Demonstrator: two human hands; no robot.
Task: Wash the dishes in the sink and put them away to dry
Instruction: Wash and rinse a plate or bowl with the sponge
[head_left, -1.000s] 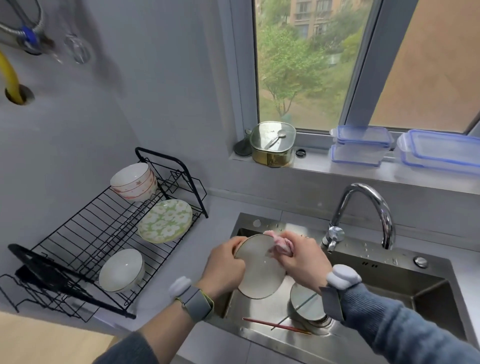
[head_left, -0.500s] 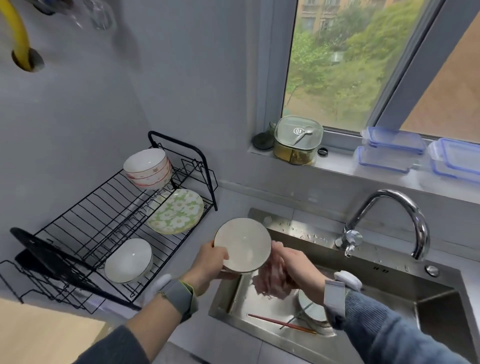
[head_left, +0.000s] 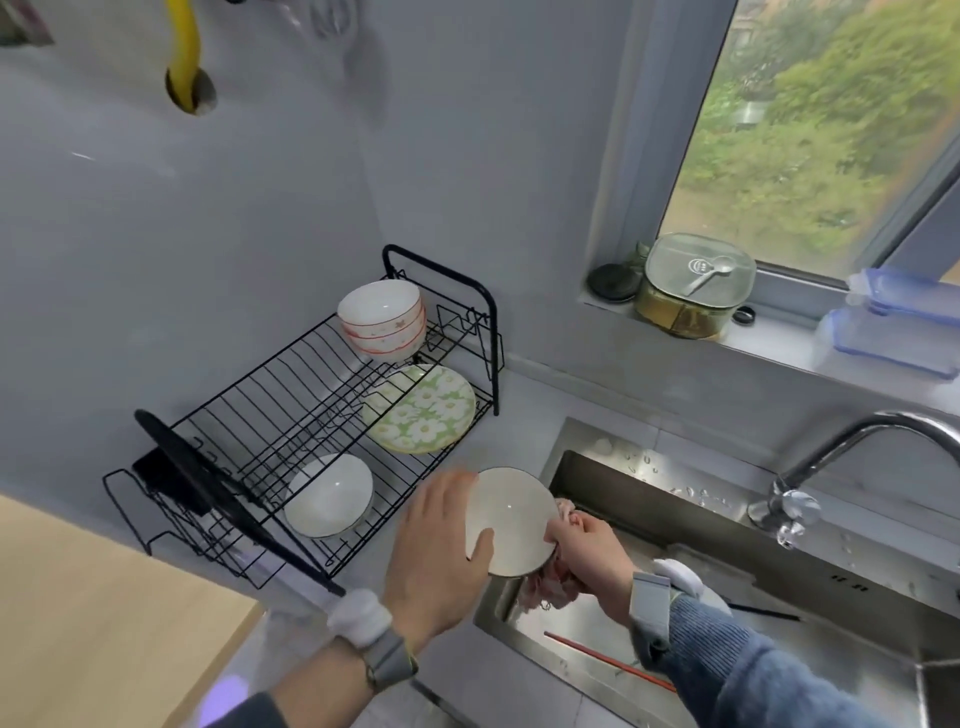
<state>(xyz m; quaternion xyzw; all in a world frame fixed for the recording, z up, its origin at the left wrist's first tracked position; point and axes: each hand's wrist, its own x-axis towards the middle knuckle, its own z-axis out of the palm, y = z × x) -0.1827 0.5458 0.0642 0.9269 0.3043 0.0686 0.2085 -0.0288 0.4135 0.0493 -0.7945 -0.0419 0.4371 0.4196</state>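
Observation:
My left hand (head_left: 439, 564) holds a white bowl (head_left: 511, 519) by its left rim, thumb inside, over the sink's left edge. My right hand (head_left: 589, 558) grips a pink cloth (head_left: 550, 582) pressed against the bowl's right underside. The steel sink (head_left: 597, 473) lies below, with red chopsticks (head_left: 608, 660) on its bottom. To the left stands the black wire drying rack (head_left: 291, 410), carrying a stack of white bowls with red trim (head_left: 382, 319), a green flowered plate (head_left: 418, 408) and an upturned white bowl (head_left: 330, 493).
A chrome tap (head_left: 852, 452) arches over the sink at right. The windowsill holds a lidded container with a spoon (head_left: 693, 286) and blue-lidded plastic boxes (head_left: 893, 322). A black utensil (head_left: 218, 493) lies across the rack's front. A wooden surface (head_left: 93, 623) sits at lower left.
The bowl has travelled left from above the sink toward the rack, both hands moving with it. The cloth went from the bowl's inside to beneath its right side. My view swung left.

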